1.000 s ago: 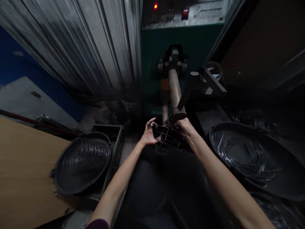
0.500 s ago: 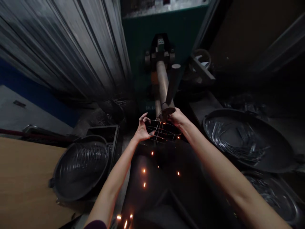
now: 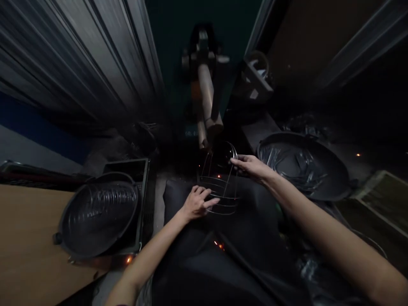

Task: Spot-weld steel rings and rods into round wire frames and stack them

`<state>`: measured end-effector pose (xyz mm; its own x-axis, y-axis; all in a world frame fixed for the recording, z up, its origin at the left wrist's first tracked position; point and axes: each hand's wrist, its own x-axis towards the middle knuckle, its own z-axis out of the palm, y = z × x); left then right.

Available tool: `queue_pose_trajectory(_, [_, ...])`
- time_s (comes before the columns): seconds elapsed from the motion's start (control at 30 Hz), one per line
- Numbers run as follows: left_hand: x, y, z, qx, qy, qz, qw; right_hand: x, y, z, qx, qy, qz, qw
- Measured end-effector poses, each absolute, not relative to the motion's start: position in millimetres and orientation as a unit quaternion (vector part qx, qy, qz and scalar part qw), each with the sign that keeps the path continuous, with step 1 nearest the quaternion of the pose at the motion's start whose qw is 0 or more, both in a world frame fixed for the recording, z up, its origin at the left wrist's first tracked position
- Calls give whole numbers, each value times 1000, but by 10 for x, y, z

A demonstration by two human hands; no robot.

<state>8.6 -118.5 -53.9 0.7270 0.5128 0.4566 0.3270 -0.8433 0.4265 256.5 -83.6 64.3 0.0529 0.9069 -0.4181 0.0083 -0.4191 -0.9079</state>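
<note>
A round wire frame (image 3: 225, 178) with several thin hoops and upright wires is held between my two hands, in front of the machine's metal arms (image 3: 208, 95). My left hand (image 3: 199, 203) grips the hoops at its lower left, fingers bent over the wires. My right hand (image 3: 247, 165) pinches the rim at the upper right between thumb and fingers. The frame is tilted, away from the tips of the arms. A few orange sparks glow near it and over the dark cloth (image 3: 204, 250) below.
On the left a dark round pan (image 3: 98, 242) holds curved wires, beside a black crate (image 3: 145, 204). To the right a larger pan (image 3: 331, 182) holds wire pieces. A corrugated metal sheet (image 3: 95, 55) stands at the upper left.
The wire frame has come down and away from the machine's arms and is tilted more upright. Both hands moved with it, my left fingers closing over the hoops. Fewer sparks show.
</note>
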Motion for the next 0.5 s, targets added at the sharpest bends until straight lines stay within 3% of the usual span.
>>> queue_pose_trajectory(0.13, [-57,-1645,-560,901,240,219,288,2491,-1272,438,-628,-448,536,343])
queue_pose_trajectory(0.33, [378,-1334,53,645,437,294,554,2450,-1324,345,-656,-487,464,343])
queue_pose_trajectory(0.5, [884,-1026,128,596,430,248,631,2444,-1175,385,-636,-477,483,366])
